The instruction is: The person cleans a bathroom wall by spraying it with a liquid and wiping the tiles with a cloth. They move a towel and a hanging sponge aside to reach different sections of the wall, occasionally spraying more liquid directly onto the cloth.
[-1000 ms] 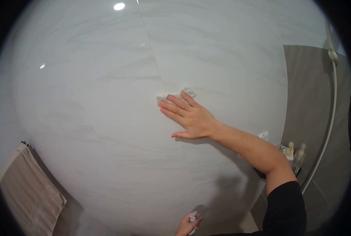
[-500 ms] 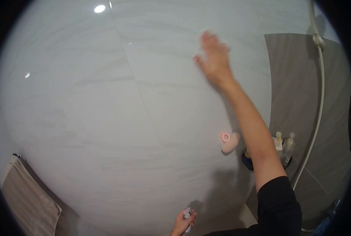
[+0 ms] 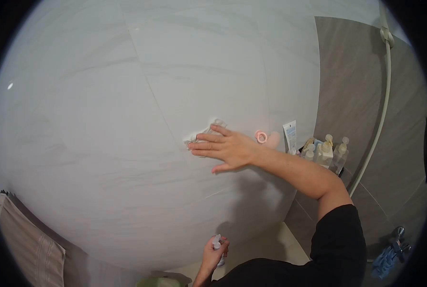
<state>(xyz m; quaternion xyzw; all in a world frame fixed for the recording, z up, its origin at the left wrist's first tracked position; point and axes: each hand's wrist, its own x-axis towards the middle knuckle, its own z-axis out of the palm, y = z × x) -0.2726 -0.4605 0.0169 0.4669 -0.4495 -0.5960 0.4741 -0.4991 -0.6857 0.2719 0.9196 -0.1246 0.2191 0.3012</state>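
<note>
My right hand [image 3: 227, 147] lies with spread fingers over a thin whitish cloth [image 3: 216, 125], holding it against the pale marbled wall [image 3: 103, 158]. Crumpled edges of the cloth stick out above and beyond my fingertips; the rest is hidden under the hand. Low in the view, my left hand [image 3: 212, 253] is closed around a small spray bottle [image 3: 217, 243] with a white top. Most of that bottle is covered by my fingers. Just above my right forearm, a pink ring-shaped holder [image 3: 261, 137] is fixed to the wall.
Several pump bottles [image 3: 325, 152] and a white tube [image 3: 290, 136] stand in the corner, partly behind my right arm. A shower hose [image 3: 382, 115] runs down the brown wall. A beige towel [image 3: 27, 244] hangs at lower left, and a blue cloth [image 3: 385, 260] at a tap [image 3: 401, 234].
My right hand has come down and left from high on the wall, and the cloth under it now shows. My left hand still grips the spray bottle. The view has shifted slightly.
</note>
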